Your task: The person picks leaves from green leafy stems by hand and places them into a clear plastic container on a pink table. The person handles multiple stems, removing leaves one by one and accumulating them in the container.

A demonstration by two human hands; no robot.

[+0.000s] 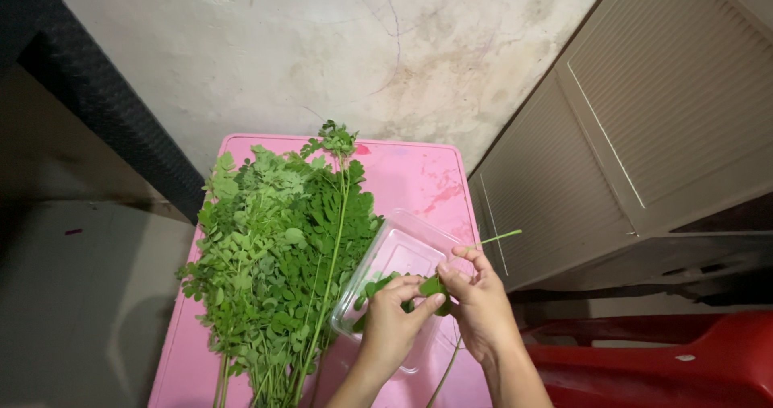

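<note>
A big bunch of leafy green stalks [274,255] lies on a pink table [411,175], filling its left half. To its right sits a clear plastic container [403,247] with a few loose leaves inside. Over the container's near end, my left hand [390,323] pinches small green leaves between thumb and fingers. My right hand [479,303] grips a thin green stem [499,236] whose bare tip sticks out to the right, while its lower end trails down past my wrist. Both hands touch each other at the leaves.
A stained concrete floor lies beyond the table. A beige louvred cabinet [644,118] stands to the right, with a red plastic object [668,360] at the lower right. A dark woven surface [97,94] runs along the upper left.
</note>
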